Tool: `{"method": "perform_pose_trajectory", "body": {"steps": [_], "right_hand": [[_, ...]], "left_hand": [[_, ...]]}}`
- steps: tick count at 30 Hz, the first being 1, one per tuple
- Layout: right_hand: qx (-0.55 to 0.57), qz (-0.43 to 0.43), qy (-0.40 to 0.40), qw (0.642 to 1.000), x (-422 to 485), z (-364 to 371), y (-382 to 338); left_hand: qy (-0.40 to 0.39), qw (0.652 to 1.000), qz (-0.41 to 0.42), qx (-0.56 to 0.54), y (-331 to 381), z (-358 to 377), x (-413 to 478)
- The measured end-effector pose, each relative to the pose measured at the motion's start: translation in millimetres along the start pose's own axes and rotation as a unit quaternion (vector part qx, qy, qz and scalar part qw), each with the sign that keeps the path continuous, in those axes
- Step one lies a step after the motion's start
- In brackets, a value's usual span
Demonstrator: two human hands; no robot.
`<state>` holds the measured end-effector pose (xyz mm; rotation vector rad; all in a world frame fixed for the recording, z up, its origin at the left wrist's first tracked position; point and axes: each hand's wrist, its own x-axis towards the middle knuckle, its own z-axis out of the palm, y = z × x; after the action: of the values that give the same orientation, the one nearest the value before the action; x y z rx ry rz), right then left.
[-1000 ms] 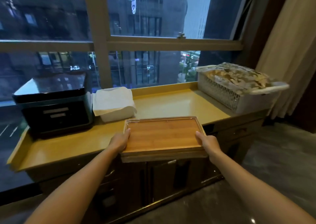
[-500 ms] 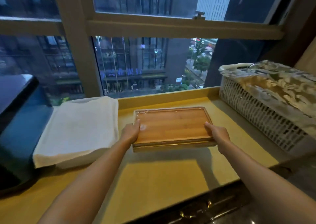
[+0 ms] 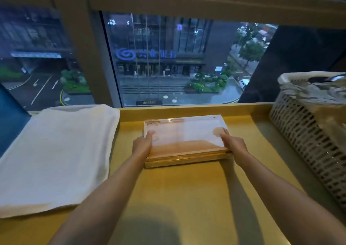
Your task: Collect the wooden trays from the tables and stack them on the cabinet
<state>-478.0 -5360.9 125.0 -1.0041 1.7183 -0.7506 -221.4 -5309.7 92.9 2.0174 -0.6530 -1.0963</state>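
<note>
On the yellow tabletop, the left hand and right hand grip the short ends of the rectangular wooden tray, which lies flat near the back ledge (window glare whitens its top). A folded white cloth lies just left; a white perforated plastic basket stands right. Beyond is the large window. Since half a second ago, the tray has moved farther back.

you're in an upper-floor restaurant or hotel service area: a yellow-topped wooden desk under a big window over a street, folded white cloths, a white plastic basket.
</note>
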Motion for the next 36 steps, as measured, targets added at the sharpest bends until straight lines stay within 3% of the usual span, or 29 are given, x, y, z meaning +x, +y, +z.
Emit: {"method": "perform_pose_trajectory", "body": {"steps": [5, 16, 28, 33, 36], "right_hand": [[-0.029, 0.007, -0.015, 0.999, 28, 8, -3], [-0.011, 0.011, -0.049, 0.999, 58, 21, -11], [-0.029, 0.015, -0.078, 0.996, 66, 20, -16], [-0.06, -0.005, -0.105, 0.993, 64, 15, -15], [-0.097, -0.028, -0.113, 0.988, 61, 12, -17]], "left_hand": [[0.038, 0.998, -0.042, -0.02, 4, 4, 20], [0.034, 0.996, -0.067, -0.058, 11, 9, 45], [-0.019, 0.991, -0.065, -0.112, 29, 5, 51], [-0.1, 0.969, -0.085, -0.207, 29, -4, 38], [-0.092, 0.958, -0.073, -0.261, 35, -13, 27]]}}
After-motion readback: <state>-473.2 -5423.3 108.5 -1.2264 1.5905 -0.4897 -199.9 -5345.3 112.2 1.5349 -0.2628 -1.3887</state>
